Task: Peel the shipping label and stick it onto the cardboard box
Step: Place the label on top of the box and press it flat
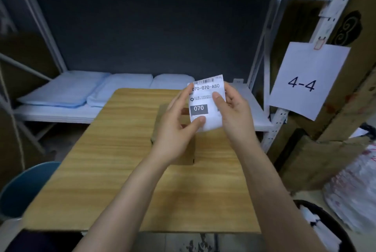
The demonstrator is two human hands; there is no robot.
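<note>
table near edge closest, bare wood seen left and right of cardboard box | shipping label held upright above box, long axis vertical, barcode end up, print toward camera | lower edge pinched by left hand, right edge pinched by right hand | shelf beyond table

Both forearms are bare. They rise from the lower edge of the view and converge toward the centre. The left forearm runs up and to the right. The right forearm runs up and to the left. The left hand pinches the label near its lower edge, thumb in front, fingers along its left side. The right hand pinches its right side, thumb on the front face, fingers curled behind.
</note>
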